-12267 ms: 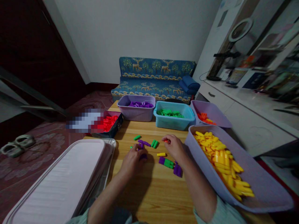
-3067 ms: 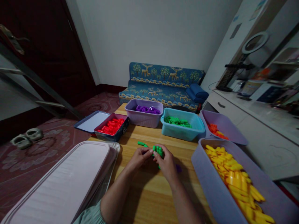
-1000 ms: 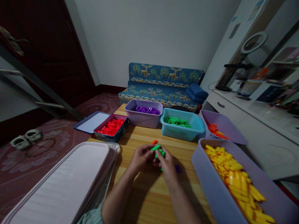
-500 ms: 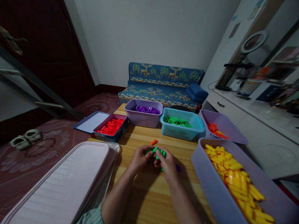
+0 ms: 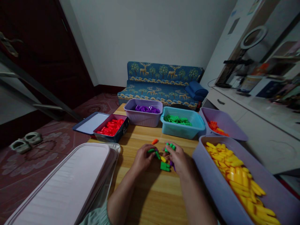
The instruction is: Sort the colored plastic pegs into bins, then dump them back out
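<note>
My left hand (image 5: pixel 144 157) rests on the wooden table (image 5: pixel 154 193) with its fingers pinched on a small green piece (image 5: pixel 151 150). My right hand (image 5: pixel 179 157) is closed round several green pieces (image 5: pixel 170 145) that stick out above its fingers. Between the two hands lie loose green pieces (image 5: pixel 165 166), a yellow one (image 5: pixel 163 159) and a bit of purple. An orange piece (image 5: pixel 154 141) lies on the table just beyond the hands.
Across the back stand a tin of red pieces (image 5: pixel 112 125), a purple bin (image 5: pixel 143 111), a teal bin of green pieces (image 5: pixel 181 123) and a lilac bin with orange ones (image 5: pixel 220 125). A big bin of yellow pieces (image 5: pixel 234 175) sits right, a lidded pink box (image 5: pixel 63 184) left.
My hands have drawn apart: the right one moved right holding green pieces, uncovering loose green and yellow pieces on the table. The left hand stayed put.
</note>
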The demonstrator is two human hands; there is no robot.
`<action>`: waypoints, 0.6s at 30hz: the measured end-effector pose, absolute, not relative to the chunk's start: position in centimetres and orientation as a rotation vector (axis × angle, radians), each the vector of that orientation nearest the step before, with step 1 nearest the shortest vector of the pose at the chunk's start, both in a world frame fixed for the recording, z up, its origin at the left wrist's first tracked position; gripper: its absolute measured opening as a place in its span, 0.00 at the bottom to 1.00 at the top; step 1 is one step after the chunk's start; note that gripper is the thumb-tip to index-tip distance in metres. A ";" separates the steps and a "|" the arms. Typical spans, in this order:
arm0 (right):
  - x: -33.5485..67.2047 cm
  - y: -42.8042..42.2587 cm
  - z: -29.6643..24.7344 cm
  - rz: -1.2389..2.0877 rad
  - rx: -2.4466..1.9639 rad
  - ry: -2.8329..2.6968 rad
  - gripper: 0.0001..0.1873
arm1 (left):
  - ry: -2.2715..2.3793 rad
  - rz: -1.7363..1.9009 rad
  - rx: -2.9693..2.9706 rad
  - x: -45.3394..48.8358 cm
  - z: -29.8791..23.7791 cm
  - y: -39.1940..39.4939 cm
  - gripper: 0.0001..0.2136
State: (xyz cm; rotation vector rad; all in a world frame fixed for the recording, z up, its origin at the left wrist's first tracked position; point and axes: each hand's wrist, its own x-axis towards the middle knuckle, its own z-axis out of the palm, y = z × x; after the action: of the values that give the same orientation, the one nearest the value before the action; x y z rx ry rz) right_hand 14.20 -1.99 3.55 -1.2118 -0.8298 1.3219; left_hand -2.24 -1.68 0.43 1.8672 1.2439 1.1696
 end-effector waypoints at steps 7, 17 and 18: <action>15.1 3.1 12.1 1.260 -0.755 -0.411 0.08 | 1.256 1.212 1.792 -2.5 -0.3 -1.3 0.11; 15.9 7.5 14.5 1.230 -0.972 -0.199 0.06 | 1.284 1.241 1.824 -2.7 0.1 -1.5 0.13; 15.8 6.6 13.6 1.246 -0.972 -0.240 0.06 | 1.296 1.248 1.839 -2.8 0.0 -1.4 0.13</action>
State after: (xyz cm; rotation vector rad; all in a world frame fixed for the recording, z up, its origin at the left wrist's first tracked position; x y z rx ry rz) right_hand 15.82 6.63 13.58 -0.9719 -0.2395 1.2458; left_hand -2.75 -1.44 0.03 1.8395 1.2963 1.2478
